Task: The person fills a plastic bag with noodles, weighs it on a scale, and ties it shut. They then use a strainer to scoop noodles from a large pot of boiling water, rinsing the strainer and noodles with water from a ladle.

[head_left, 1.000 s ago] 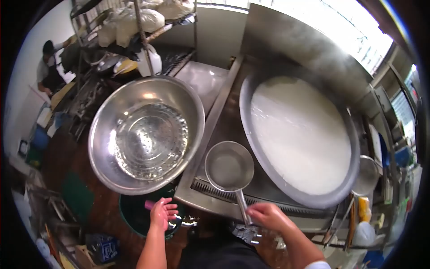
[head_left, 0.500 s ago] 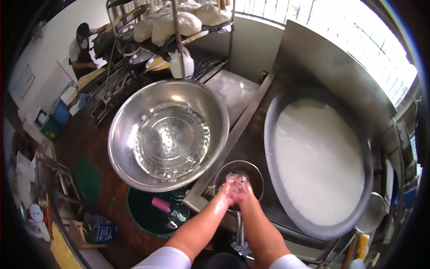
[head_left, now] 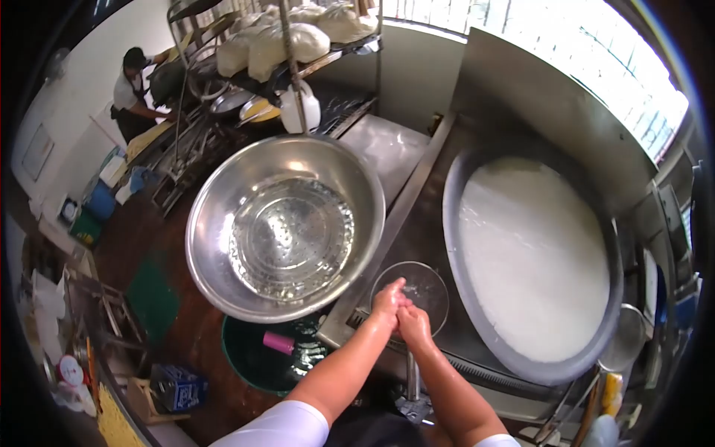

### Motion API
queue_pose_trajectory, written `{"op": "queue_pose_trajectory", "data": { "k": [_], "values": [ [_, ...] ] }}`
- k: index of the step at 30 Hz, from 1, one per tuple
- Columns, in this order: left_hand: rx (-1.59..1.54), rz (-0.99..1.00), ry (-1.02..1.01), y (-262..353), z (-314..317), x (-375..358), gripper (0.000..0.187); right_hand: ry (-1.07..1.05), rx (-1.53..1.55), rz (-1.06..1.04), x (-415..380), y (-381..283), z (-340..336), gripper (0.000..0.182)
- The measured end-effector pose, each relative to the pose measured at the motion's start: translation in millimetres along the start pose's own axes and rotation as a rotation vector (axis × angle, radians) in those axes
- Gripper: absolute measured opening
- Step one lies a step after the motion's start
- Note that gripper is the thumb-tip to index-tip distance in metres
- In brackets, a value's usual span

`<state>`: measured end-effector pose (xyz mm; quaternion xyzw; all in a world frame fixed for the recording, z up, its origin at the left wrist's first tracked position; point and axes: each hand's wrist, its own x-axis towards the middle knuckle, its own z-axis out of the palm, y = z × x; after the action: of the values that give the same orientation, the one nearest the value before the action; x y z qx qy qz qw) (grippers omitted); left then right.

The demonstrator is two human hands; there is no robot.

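My left hand and my right hand are wet and pressed against each other, fingers closed. No object shows between them. Both are over the near left part of a round metal saucepan, whose long handle points towards me. The hands hide part of the pan, and water glints inside it. Left of the hands stands a large steel basin with clear liquid in its bottom. On the right is a big grey oval vat filled with white liquid.
Below the basin, a dark green tub holds water and a pink cylinder. A round strainer hangs by the vat's right side. Behind, a rack carries stuffed plastic bags and a white jug. Another person stands far left.
My hands were cupped together deep in the pan with splashing water. Now they are raised near its rim and closed against each other. The view has shifted slightly.
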<state>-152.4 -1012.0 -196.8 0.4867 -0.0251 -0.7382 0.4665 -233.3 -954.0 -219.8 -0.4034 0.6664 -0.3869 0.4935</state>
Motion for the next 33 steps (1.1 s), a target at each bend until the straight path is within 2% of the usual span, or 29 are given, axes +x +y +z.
{"op": "queue_pose_trajectory", "data": {
  "k": [1, 4, 6, 7, 8, 9, 10, 11, 13, 15, 16, 17, 18, 19, 20, 21, 22, 23, 24, 25, 27, 28, 29, 30, 31, 32, 33],
  "values": [
    [-0.082, -0.052, -0.083, 14, 1, -10, 0.042, 0.013, 0.010, 0.001, -8, -13, -5, 0.019],
    [-0.093, -0.153, -0.218, 22, -12, 8, 0.042, -0.051, 0.301, 0.023, -13, -22, -9, 0.014],
    [-0.083, -0.162, -0.172, 19, -13, 20, 0.040, -0.013, 0.290, 0.084, -4, -26, -6, 0.015],
    [-0.164, -0.109, -0.006, 12, -7, 28, 0.035, 0.010, 0.269, 0.154, 2, -26, -7, 0.017],
    [-0.055, -0.051, 0.097, 12, -4, 19, 0.022, 0.143, 0.384, 0.222, 12, -27, -7, 0.018],
    [0.144, -0.022, 0.084, 10, -9, 13, 0.006, 0.275, 0.498, 0.291, 23, -23, -3, 0.019],
    [0.153, 0.027, 0.044, -18, -48, 69, 0.023, 0.323, 0.547, 0.351, 57, 24, 10, 0.020],
    [0.148, 0.104, 0.122, -34, -63, 92, 0.026, 0.366, 0.597, 0.411, 83, 67, 22, 0.021],
    [0.041, -0.037, 0.155, -26, -43, 46, 0.022, 0.201, 0.743, 0.593, 50, -3, 21, 0.028],
    [0.038, -0.097, -0.019, -22, -37, 33, 0.026, -0.056, 1.307, 0.658, 65, 20, 34, 0.025],
    [0.060, -0.216, -0.005, -17, -25, 24, 0.028, -0.239, 1.431, 0.677, 66, 26, 33, 0.031],
    [0.122, -0.180, -0.275, -11, -39, 23, 0.027, -0.429, 1.545, 0.695, 54, 11, 26, 0.037],
    [0.124, -0.191, -0.272, -2, -49, 26, 0.027, -1.198, 1.828, 0.679, 44, -10, 1, 0.043],
    [0.105, -0.317, -0.427, 10, -59, 30, 0.028, -1.087, 1.626, 0.691, 47, -12, 1, 0.046],
    [0.085, -0.437, -0.587, 17, -61, 33, 0.028, -0.986, 1.576, 0.683, 45, -20, -2, 0.045],
    [0.088, -0.438, -0.591, 15, -61, 43, 0.028, -0.887, 1.519, 0.673, 40, -31, -4, 0.045],
    [0.160, -0.349, -0.485, 10, -59, 53, 0.029, -0.883, 1.519, 0.668, 32, -42, -1, 0.045],
    [0.230, -0.259, -0.383, 7, -54, 61, 0.030, -0.462, 1.159, 0.633, 27, -56, 5, 0.045],
    [0.282, -0.293, -0.365, 24, -9, 3, 0.030, -0.057, 0.785, 0.574, 27, -64, 11, 0.045],
    [0.265, -0.168, -0.175, 15, -2, 11, 0.024, 0.002, 0.358, 0.407, 29, -46, 22, 0.045],
    [0.318, 0.062, -0.080, -2, -25, 47, 0.020, 0.106, -0.139, 0.178, 38, -9, 28, 0.052],
    [0.286, 0.019, -0.050, -14, -42, 64, 0.019, -0.010, -0.279, 0.192, 52, 15, 31, 0.056],
    [0.257, -0.022, -0.020, -23, -52, 74, 0.019, 0.047, -0.223, 0.232, 33, -2, 21, 0.050],
    [0.282, 0.142, 0.148, -31, -47, 73, 0.023, 0.121, -0.195, 0.174, 29, -5, 21, 0.045],
    [0.140, 0.103, -0.018, -43, -116, 167, 0.024, 0.194, -0.167, 0.121, 23, -6, 23, 0.039],
    [0.153, 0.078, -0.032, -46, -119, 170, 0.024, 0.273, -0.142, -0.068, 5, -21, 13, 0.032],
    [0.316, 0.065, -0.123, -45, -110, 157, 0.023, 0.349, -0.127, -0.261, -18, -46, 0, 0.024]
  ]
}}
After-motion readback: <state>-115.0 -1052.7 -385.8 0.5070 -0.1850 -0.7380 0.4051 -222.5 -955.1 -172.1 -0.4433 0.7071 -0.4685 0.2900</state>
